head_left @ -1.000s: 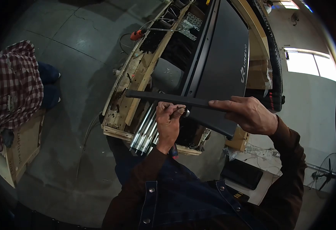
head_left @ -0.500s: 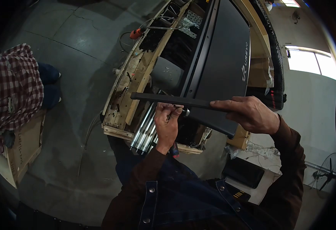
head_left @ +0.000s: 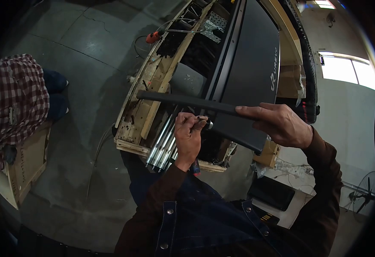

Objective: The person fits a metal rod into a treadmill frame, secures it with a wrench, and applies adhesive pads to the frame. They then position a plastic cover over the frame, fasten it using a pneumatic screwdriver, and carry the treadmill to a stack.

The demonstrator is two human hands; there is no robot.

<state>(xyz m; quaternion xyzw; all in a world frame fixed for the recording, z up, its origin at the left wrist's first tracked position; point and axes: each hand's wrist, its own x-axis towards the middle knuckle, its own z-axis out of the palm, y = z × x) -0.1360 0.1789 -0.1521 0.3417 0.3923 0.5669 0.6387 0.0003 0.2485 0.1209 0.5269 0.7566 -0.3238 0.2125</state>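
Note:
A long dark bar point(head_left: 187, 100) lies crosswise above the bench, its right end gripped by my right hand point(head_left: 283, 124) with the index finger stretched along it. My left hand point(head_left: 188, 139) is pinched just below the bar, over the bench; what sits between its fingertips is too small to make out. Beside its fingertips is a small round metal part point(head_left: 210, 124). Several shiny metal tubes point(head_left: 164, 143) lie left of that hand. Under the bar stretches a black treadmill-like deck point(head_left: 249, 64) with white lettering.
An orange-handled tool point(head_left: 153, 37) with a cable rests on the wooden bench frame point(head_left: 131, 147). A person in a checkered shirt point(head_left: 20, 94) stands at the left by a wooden box point(head_left: 29, 171). A fan point(head_left: 363, 195) is at the far right.
The bar's left end has swung up and leftward, away from my left fingertips. My left hand has shifted slightly; my right hand still holds the bar.

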